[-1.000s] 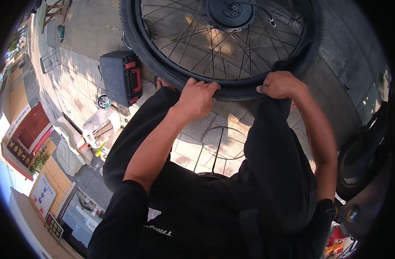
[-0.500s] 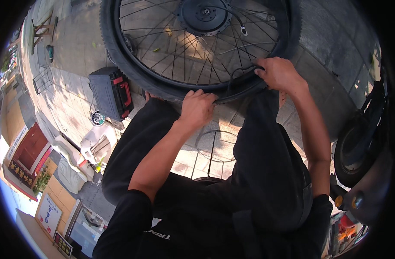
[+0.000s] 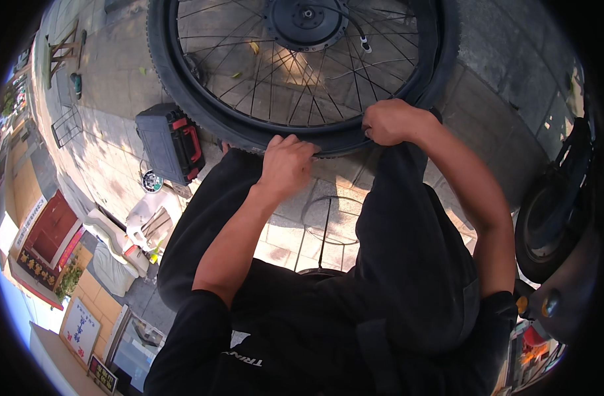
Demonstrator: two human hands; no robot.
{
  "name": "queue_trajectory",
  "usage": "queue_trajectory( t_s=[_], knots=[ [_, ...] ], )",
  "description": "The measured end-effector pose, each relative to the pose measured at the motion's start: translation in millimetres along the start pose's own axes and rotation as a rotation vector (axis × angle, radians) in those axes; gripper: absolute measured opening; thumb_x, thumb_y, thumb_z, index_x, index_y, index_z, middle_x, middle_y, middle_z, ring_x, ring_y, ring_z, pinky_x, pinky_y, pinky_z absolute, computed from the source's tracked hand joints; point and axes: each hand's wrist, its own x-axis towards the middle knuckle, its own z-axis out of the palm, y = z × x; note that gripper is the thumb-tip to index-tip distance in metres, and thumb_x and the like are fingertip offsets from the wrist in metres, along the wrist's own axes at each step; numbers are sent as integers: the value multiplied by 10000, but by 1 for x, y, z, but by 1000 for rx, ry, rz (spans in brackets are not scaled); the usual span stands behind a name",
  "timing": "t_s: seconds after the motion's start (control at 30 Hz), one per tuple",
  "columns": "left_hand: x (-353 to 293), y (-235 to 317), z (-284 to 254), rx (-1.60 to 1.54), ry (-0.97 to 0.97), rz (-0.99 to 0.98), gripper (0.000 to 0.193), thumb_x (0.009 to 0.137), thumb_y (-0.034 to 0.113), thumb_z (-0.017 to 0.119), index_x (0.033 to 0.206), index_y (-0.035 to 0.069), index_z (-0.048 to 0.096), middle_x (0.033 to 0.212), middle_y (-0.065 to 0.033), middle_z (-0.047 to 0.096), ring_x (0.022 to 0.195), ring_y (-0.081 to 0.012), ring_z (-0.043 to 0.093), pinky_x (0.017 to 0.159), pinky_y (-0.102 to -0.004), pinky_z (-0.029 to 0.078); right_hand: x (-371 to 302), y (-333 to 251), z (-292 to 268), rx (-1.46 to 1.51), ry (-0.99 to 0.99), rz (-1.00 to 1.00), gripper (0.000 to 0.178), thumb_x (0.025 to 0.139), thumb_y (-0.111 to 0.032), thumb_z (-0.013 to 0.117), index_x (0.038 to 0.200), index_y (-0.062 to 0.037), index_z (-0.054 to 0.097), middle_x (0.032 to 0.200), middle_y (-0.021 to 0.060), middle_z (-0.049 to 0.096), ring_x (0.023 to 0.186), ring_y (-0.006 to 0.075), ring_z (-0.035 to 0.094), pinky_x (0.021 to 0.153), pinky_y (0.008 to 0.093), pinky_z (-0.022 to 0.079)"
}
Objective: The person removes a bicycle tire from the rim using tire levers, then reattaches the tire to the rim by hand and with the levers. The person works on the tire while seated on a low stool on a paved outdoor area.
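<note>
A spoked bicycle wheel with a large black hub [image 3: 306, 23] stretches across the upper middle, over my knees. Its knobbly black tyre [image 3: 213, 125] has its near bead off the rim, leaving a gap along the near side. My left hand [image 3: 287, 165] curls its fingers over the tyre's near edge and grips it. Farther right, my right hand [image 3: 395, 122] is closed at the gap between rim and tyre. Its fingertips are turned inward, and whatever they pinch is hidden. From the hub runs a short cable with a white-tipped connector [image 3: 366, 45].
To the left, a black toolbox with red latches [image 3: 170, 144] stands on the paving, beside a pale plastic stool [image 3: 150, 221]. A thin wire hoop [image 3: 331, 220] lies between my legs. A parked vehicle's tyre [image 3: 546, 231] is at the right.
My right hand has slid left and slightly down along the rim; the dark loop seen by it earlier no longer shows. My left hand and the wheel have shifted slightly left.
</note>
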Motion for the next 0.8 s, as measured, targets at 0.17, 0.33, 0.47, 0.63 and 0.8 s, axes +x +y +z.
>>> queue_trajectory(
  t_s=[0.17, 0.33, 0.47, 0.63, 0.8],
  knots=[
    [-1, -17, -28, 22, -143, -67, 246, 815, 112, 799, 1058, 75, 778, 929, -68, 755, 935, -262, 654, 864, -406, 432, 1, -31, -12, 157, -210, 95, 473, 1001, -439, 586, 1007, -20, 807, 967, 230, 762, 986, 430, 721, 884, 505, 550],
    [13, 4, -37, 54, -215, -16, 432, 810, 198, 828, 1212, 80, 721, 1042, -103, 742, 1046, -293, 658, 906, -421, 440, 9, -56, 25, 195, -68, -125, 529, 1006, -470, 568, 1064, 20, 759, 973, 245, 744, 971, 441, 706, 883, 532, 537],
    [13, 6, 3, 28, -150, -75, 284, 836, 200, 809, 1069, 60, 727, 942, -124, 728, 980, -326, 667, 887, -438, 464, 6, -45, 26, 89, 74, -87, 536, 962, -516, 615, 1032, -16, 795, 1052, 208, 760, 1054, 387, 705, 976, 493, 505],
    [9, -2, 2, -51, -17, 15, 169, 839, 145, 797, 968, 67, 720, 855, -112, 710, 873, -322, 675, 836, -438, 465, -23, -4, 1, -186, 135, 25, 726, 958, -722, 568, 965, -44, 827, 1015, 148, 752, 1093, 323, 661, 1085, 466, 401],
    [10, -12, 2, -112, -8, 11, 185, 846, 142, 799, 1010, 71, 750, 878, -116, 718, 895, -325, 669, 875, -423, 451, -30, -12, -11, -132, -105, 125, 683, 889, -684, 665, 1010, -34, 837, 1048, 177, 785, 1114, 342, 720, 1086, 459, 444]
  ],
)
